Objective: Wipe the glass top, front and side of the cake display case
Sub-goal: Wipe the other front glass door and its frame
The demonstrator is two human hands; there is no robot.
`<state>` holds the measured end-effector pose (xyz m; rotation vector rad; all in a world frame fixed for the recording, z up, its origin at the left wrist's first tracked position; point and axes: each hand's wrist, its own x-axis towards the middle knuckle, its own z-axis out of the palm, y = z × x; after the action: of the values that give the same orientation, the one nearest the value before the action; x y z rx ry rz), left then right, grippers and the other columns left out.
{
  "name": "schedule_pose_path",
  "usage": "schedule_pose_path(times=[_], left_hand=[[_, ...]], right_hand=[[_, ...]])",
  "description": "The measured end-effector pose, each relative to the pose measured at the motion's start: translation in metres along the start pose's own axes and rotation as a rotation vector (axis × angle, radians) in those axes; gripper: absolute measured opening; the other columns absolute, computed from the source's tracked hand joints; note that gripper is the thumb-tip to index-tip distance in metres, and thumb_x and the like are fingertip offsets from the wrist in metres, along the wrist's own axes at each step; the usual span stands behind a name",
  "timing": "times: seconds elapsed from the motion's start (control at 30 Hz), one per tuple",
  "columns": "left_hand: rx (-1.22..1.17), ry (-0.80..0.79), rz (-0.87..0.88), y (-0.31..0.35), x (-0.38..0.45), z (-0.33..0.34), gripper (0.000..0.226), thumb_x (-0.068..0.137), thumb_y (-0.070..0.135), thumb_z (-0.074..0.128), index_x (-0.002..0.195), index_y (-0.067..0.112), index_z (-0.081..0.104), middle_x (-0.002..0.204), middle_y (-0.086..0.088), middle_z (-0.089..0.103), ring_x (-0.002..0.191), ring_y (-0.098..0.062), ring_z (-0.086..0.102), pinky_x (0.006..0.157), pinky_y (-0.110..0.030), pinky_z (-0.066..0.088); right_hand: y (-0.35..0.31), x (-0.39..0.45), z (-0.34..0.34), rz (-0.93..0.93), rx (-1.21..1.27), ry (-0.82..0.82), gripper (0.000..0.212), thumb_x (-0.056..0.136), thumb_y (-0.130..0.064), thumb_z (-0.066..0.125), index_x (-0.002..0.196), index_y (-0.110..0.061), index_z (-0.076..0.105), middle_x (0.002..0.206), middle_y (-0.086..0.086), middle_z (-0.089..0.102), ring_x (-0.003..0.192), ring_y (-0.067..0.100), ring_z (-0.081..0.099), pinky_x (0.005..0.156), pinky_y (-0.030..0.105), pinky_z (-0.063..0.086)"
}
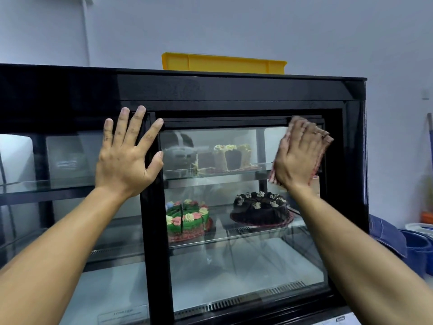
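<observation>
The tall black-framed glass cake display case (234,90) is filling most of the view, its front glass panes facing the camera. The right hand (298,156) is lying flat against the upper right part of the front glass, fingers straight and held close together, pressing a crumpled pink-and-red striped cloth (321,151) against the pane; the cloth is showing past the fingertips and along the lower edge of the palm. The hand and cloth are blurred. The left hand (127,156) is resting with its fingers spread wide, palm against the glass and the black vertical post between the two front panes, its fingertips reaching the top frame.

Behind the glass, a partly cut cream-frosted cake with dark filling (230,158) is sitting on the upper glass shelf. On the shelf below, a round green cake with pink and white rosettes (187,219) is standing to the left and a round dark chocolate cake (261,208) to the right, well apart from each other. A long yellow plastic tray (222,63) is sitting on top of the case. To the right of the case, a blue plastic bucket (414,249) is standing beside a blue fabric cover (386,233).
</observation>
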<state>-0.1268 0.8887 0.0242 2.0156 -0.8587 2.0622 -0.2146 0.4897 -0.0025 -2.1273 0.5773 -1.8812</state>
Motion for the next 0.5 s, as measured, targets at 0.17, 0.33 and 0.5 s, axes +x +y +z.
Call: schedule_pose_path(times=[0.17,0.33,0.5], left_hand=[[0.000,-0.005,0.005,-0.001,-0.001,-0.001,0.070,0.101,0.049,0.039,0.165,0.024,0.027,0.174,-0.010,0.014,0.161,-0.033,0.006,0.130,-0.057,0.004],[0.002,-0.008,0.001,-0.002,0.000,0.001,0.070,0.102,0.050,0.036,0.165,0.020,0.027,0.174,-0.009,0.014,0.162,-0.032,0.006,0.129,-0.058,0.005],[-0.014,-0.013,-0.009,-0.001,0.000,0.000,0.067,0.104,0.048,0.033,0.165,0.022,0.028,0.174,-0.008,0.015,0.162,-0.032,0.006,0.129,-0.057,0.003]], right_hand=[[0.008,0.006,-0.001,-0.374,-0.071,-0.091,0.064,0.107,-0.051,0.023,0.166,-0.032,0.009,0.174,0.003,-0.008,0.160,0.028,-0.009,0.129,0.046,-0.007],[0.041,0.007,-0.008,0.134,0.048,-0.033,0.067,0.105,-0.049,0.017,0.167,-0.028,0.000,0.174,0.008,-0.009,0.160,0.030,-0.009,0.129,0.051,-0.004],[-0.046,-0.042,0.016,0.440,0.130,0.074,0.070,0.106,-0.053,0.012,0.166,-0.019,-0.001,0.173,0.013,-0.007,0.160,0.035,-0.007,0.128,0.051,-0.009]])
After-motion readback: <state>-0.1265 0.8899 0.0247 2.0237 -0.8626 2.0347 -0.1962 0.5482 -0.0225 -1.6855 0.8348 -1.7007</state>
